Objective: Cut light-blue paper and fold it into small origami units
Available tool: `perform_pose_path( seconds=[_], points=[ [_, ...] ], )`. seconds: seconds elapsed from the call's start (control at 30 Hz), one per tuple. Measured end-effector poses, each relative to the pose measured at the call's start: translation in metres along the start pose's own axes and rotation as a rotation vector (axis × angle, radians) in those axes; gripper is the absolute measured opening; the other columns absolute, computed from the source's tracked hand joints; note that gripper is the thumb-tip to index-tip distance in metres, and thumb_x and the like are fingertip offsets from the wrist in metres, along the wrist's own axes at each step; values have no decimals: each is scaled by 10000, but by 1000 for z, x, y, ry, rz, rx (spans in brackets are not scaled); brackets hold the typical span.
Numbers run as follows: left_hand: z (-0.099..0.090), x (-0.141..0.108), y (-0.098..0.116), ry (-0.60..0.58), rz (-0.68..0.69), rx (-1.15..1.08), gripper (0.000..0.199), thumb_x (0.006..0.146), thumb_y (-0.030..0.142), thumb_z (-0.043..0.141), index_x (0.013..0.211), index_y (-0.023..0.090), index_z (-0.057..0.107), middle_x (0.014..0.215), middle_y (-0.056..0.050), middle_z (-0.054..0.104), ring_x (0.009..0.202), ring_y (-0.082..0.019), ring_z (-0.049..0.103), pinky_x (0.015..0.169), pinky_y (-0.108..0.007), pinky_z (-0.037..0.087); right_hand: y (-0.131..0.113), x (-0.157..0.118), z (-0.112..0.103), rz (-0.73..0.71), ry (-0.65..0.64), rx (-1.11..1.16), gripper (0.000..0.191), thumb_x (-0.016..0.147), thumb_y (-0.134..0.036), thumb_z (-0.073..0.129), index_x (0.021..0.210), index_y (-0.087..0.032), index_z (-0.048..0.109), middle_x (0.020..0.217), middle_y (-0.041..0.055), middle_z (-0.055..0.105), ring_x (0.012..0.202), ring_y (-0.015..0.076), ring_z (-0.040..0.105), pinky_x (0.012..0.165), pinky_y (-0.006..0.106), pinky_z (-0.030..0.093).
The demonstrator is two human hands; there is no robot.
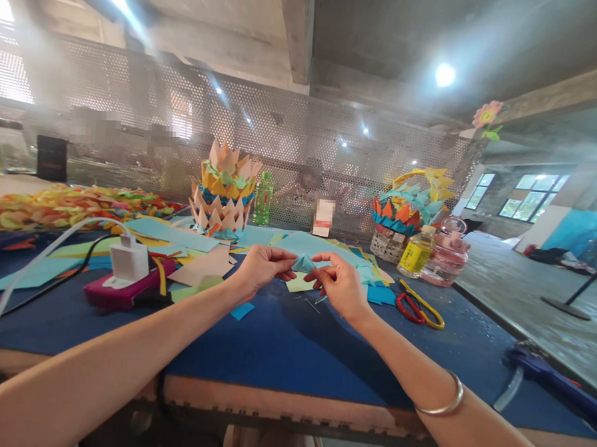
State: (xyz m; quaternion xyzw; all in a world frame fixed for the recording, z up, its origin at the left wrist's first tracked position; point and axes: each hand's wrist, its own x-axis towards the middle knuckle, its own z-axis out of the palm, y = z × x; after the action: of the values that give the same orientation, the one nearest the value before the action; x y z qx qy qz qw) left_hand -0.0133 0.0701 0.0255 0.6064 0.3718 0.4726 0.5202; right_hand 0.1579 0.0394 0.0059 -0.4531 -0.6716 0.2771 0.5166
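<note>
Between my two hands is a small folded piece of light-blue paper (304, 262), held just above the table. My left hand (262, 269) pinches its left end between thumb and fingers. At its right end, my right hand (342, 284) is closed on it with thumb and fingertips, a bracelet on that forearm. Light-blue and other coloured paper sheets (201, 264) lie under and behind my hands. A small bright-blue paper piece (242, 311) rests on the table below my left wrist.
A layered paper basket (222, 196) and a green bottle (263, 200) stand behind. To the right are another paper basket (399, 219), a yellow bottle (416, 253), a pink bottle (444, 261), scissors (419, 306) and a glue gun (545, 373). A magenta power strip (128, 284) with cables sits left.
</note>
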Motion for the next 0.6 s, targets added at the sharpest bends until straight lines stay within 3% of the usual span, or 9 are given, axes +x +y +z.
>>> perform_pose_path(
  seconds=[0.13, 0.3, 0.6],
  points=[
    [0, 0, 2, 18, -3, 15, 151, 643, 210, 702, 764, 120, 693, 523, -12, 655, 527, -131, 624, 604, -264, 523, -2, -1, -1, -8, -28, -27, 264, 778, -369, 534, 979, -199, 541, 711, 40, 674, 600, 140, 601, 461, 223, 481],
    [-1, 3, -4, -10, 31, 82, 99, 659, 162, 677, 746, 117, 693, 507, -10, 648, 514, -129, 622, 581, -248, 517, -3, -2, 1, -125, 6, -190, 312, 765, -409, 555, 979, -184, 581, 878, 69, 652, 776, 163, 598, 546, 224, 474],
    [3, -1, -5, -104, -8, 77, 176, 643, 205, 701, 790, 113, 673, 569, -10, 672, 552, -130, 636, 608, -257, 523, 2, -1, 0, -136, 23, -219, 271, 759, -406, 567, 799, -150, 645, 722, 43, 651, 656, 141, 573, 571, 229, 433]
  ],
)
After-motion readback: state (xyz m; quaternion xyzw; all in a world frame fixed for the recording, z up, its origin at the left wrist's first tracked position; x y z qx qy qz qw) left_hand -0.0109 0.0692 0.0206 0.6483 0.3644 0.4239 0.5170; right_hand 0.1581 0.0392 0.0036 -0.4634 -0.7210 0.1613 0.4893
